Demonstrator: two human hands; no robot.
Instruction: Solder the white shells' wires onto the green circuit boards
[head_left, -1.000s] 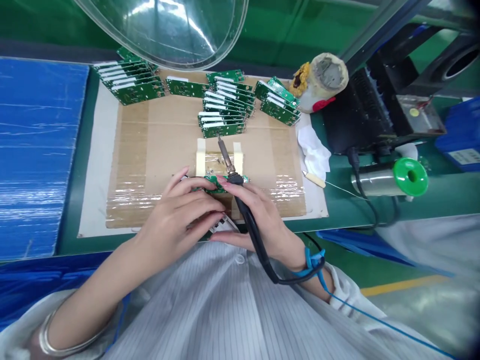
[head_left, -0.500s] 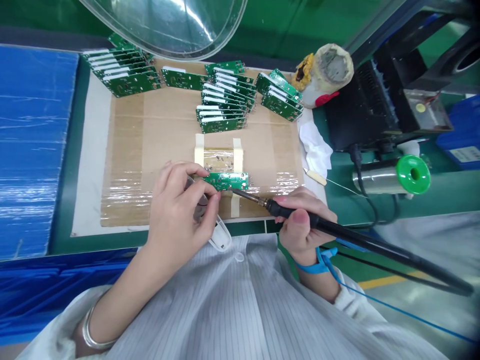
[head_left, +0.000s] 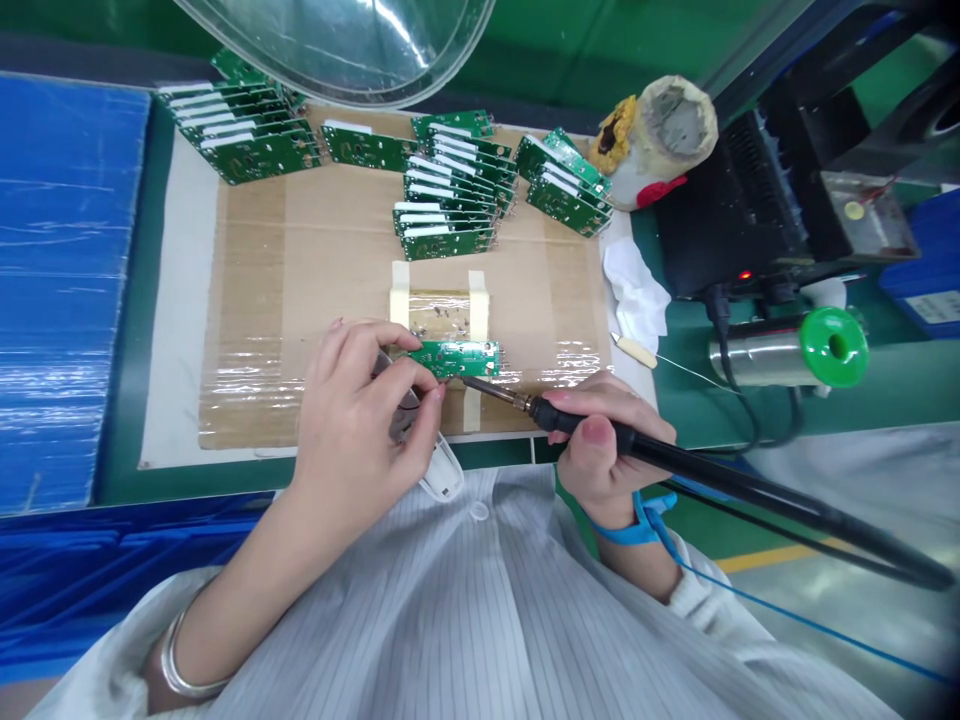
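A green circuit board (head_left: 461, 358) lies on the taped cardboard in front of me, with its left end beside my left hand (head_left: 367, 410). The thumb and forefinger of that hand are pinched at the board's lower edge on what looks like a thin wire, mostly hidden by the fingers. Under the same hand sits a white plastic housing (head_left: 444, 473), partly covered. My right hand (head_left: 611, 435) is closed around the black handle of a soldering iron (head_left: 547, 412). The iron's tip points left and meets the board's lower edge, close to the left fingertips.
Several circuit boards (head_left: 450, 190) stand in leaning rows at the back of the cardboard (head_left: 337, 235). To the right are a white cloth (head_left: 636, 285), a pale-handled tool (head_left: 636, 350), a solder spool (head_left: 772, 352) and a black soldering station (head_left: 727, 210). A round clear lens (head_left: 345, 50) hangs above.
The view has shifted slightly. The iron's tip has moved a little left toward my left fingertips. Both hands keep their grips, and a red light now shows on the station.
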